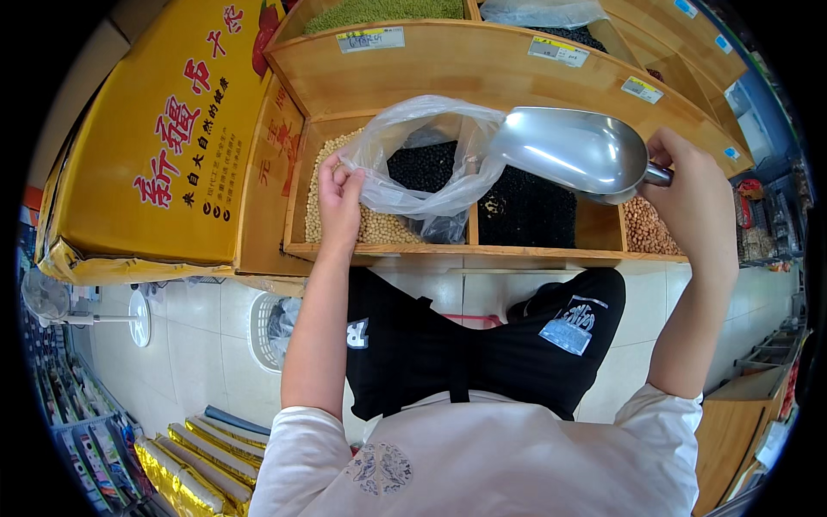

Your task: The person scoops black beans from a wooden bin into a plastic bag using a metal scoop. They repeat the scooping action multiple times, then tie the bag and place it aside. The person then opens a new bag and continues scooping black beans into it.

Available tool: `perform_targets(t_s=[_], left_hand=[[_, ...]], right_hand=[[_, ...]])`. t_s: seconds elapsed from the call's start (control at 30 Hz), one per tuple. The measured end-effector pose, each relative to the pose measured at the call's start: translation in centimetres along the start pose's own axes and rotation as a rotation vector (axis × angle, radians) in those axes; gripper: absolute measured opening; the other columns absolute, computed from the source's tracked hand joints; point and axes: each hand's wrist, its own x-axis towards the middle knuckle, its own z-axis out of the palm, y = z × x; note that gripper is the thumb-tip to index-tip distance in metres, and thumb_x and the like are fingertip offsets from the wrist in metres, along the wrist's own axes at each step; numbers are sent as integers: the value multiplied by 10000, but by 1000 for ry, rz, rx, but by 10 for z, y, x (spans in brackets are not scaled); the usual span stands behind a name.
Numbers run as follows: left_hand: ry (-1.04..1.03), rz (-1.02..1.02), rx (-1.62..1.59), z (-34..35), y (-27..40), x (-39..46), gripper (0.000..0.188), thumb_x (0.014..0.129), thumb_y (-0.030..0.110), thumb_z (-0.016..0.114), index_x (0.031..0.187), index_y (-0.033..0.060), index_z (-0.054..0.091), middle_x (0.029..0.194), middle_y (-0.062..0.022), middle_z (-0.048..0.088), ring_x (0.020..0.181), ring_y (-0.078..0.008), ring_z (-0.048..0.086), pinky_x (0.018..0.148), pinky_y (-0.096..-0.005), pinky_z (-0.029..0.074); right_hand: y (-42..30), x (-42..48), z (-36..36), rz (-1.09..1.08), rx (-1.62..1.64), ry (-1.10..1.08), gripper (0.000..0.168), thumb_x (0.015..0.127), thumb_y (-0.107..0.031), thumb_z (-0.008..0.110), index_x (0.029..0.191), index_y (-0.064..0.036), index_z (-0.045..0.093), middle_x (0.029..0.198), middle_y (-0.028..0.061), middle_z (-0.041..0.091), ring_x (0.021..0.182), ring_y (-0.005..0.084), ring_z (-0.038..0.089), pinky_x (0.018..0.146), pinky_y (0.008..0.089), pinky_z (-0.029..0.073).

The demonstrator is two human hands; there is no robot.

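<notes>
My left hand [340,197] grips the left rim of a clear plastic bag [413,200], whose mouth is spread wide. Black beans [423,167] show inside it. My right hand [690,184] holds a shiny metal scoop [572,145] by its short handle. The scoop's tip touches or overlaps the bag's right rim; its visible hollow holds nothing. Beneath the bag is a wooden compartment of pale soybeans [387,227]. To its right, under the scoop, lie more black beans [530,210] in their own compartment. Reddish-brown peanuts or beans [648,227] fill part of the compartment below my right hand.
A wooden divider [473,226] separates the compartments. A large yellow carton [174,136] stands against the bin's left side. Behind, a higher tier holds green beans [387,14] and another plastic bag [543,11]. A white basket [261,333] and a fan [48,297] are at lower left.
</notes>
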Motion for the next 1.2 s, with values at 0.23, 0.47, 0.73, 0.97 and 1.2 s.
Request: perform_targets(t_s=[0.23,0.47,0.73,0.97,1.2], left_hand=[[4,8,28,1,-2,2,371,927,72,517,1279,43,401,1147,-103,607,1027,-143,564,908,-267,420],[12,-4,31,3,0,3,362,931,66,507,1276,38,401,1191,-116,591,1080,-158,553,939,-280,412],[34,-16,47,3,0,2,368,930,62,505,1283,36,403,1205,-120,581,1107,-167,534,961,-290,399],[51,-17,89,5,0,4,381,928,64,512,1291,34,404,1165,-110,596,1065,-155,548,937,-279,405],[47,-23,107,5,1,2,365,936,89,502,1286,34,414,1193,-112,586,1092,-166,540,961,-291,394]], right_hand=[[48,10,50,57,-150,-175,269,649,-112,768,863,-46,619,829,139,671,852,315,644,711,413,498],[57,19,152,-6,-178,-488,337,671,-155,780,954,-28,647,951,175,674,935,329,646,796,405,529],[44,21,234,24,0,-645,393,692,-175,775,1018,-19,619,1014,198,660,988,336,632,836,420,523],[52,24,298,60,274,-831,387,721,-229,782,1012,-22,632,1022,184,658,982,341,619,837,407,487],[57,28,300,72,307,-862,326,733,-222,765,986,-31,687,1036,186,661,994,330,621,877,388,480]])
